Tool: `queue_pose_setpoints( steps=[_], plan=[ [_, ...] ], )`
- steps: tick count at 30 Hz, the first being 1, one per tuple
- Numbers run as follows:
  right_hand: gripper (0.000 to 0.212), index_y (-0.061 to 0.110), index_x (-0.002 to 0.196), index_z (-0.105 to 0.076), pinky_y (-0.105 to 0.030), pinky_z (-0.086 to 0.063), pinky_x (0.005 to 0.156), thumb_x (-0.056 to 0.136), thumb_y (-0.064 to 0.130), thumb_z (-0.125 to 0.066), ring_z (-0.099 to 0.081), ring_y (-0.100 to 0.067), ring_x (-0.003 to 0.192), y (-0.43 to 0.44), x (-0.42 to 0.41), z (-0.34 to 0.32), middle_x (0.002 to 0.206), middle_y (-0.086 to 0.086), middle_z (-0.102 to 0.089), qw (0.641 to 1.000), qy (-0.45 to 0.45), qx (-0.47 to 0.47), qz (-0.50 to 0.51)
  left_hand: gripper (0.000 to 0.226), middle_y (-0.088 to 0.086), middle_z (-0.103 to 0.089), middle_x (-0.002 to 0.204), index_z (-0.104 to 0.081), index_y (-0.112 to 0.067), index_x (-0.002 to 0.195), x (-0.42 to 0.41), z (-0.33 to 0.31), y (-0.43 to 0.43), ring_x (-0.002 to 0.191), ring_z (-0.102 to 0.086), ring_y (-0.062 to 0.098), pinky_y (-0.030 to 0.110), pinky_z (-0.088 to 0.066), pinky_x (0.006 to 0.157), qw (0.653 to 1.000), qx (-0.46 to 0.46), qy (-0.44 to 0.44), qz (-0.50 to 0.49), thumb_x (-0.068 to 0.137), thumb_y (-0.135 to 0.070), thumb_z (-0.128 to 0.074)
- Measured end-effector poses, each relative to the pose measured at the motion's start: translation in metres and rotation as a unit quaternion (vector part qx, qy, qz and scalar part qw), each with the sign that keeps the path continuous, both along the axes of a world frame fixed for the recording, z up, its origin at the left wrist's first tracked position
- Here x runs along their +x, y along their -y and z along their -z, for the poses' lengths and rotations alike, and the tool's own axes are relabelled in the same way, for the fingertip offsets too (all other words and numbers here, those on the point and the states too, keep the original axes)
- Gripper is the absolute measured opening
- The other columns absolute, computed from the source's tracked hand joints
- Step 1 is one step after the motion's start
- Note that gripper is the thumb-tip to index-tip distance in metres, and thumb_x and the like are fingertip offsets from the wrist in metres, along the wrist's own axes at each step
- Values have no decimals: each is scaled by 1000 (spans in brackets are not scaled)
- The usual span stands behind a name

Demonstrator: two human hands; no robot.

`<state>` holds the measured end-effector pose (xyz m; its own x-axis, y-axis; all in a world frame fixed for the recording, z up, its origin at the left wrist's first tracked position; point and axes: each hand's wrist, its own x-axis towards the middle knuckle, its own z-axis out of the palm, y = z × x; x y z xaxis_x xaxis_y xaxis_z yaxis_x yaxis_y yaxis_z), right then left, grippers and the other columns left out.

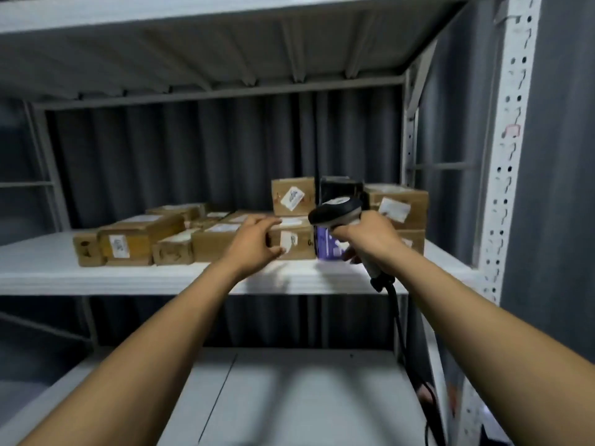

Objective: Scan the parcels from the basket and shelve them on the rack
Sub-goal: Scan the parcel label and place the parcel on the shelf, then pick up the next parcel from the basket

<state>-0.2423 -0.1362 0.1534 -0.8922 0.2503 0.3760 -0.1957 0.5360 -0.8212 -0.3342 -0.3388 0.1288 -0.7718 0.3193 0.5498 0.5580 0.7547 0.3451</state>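
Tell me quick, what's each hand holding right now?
Left hand: fingers curled round the end of a cardboard parcel on the shelf.
Right hand: gripping the barcode scanner by its handle.

L hand (254, 243) gripping front cardboard parcel (302, 249) on rack's mid shelf (145, 278), fingers over top edge, thumb at front face by white label (287, 241). R hand (370, 239) holding barcode scanner (335, 211), head pointing left, above purple packet (325, 247); cable (397, 317) hanging down. More labelled boxes (135, 243) sitting to the left.
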Motion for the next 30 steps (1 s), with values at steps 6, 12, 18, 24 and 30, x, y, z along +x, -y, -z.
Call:
queue_pose_setpoints(
  steps=[6,12,18,24,30],
  plan=[
    [15,5,82,-67,-23,-46,48,80,20,-68,-59,-17,43,14,37,75,69,-10,-67,998,62,18,-3,56,5,-44,140,-52,-20,136,47,95,18,129,-44,18,18,-28,104,996,-24,88,3,85,-28,-72],
    [14,6,78,-69,-21,-49,44,81,20,-69,-60,-19,49,24,65,159,67,-10,-67,988,147,33,-25,52,5,-49,136,-56,-16,133,80,199,36,127,-48,19,21,-31,106,980,-45,193,-12,85,-27,-72],
    [11,8,77,-66,-24,-48,47,81,17,-69,-56,-14,42,51,63,234,63,-5,-66,970,233,24,-62,50,6,-47,139,-55,-18,134,101,288,77,128,-46,21,21,-29,105,956,-77,280,-46,86,-26,-70],
    [11,10,86,-63,-21,-45,45,82,19,-69,-55,-13,46,94,45,282,70,-4,-64,956,278,22,-94,52,10,-50,137,-56,-15,134,102,356,139,125,-50,24,23,-33,105,928,-65,345,-126,84,-21,-70],
    [19,12,71,-58,-25,-43,58,84,19,-70,-55,-13,57,131,32,329,60,2,-57,940,319,51,-107,64,18,-47,134,-48,-18,140,103,415,180,120,-49,35,36,-43,100,893,-73,390,-214,83,-36,-70]
  ],
)
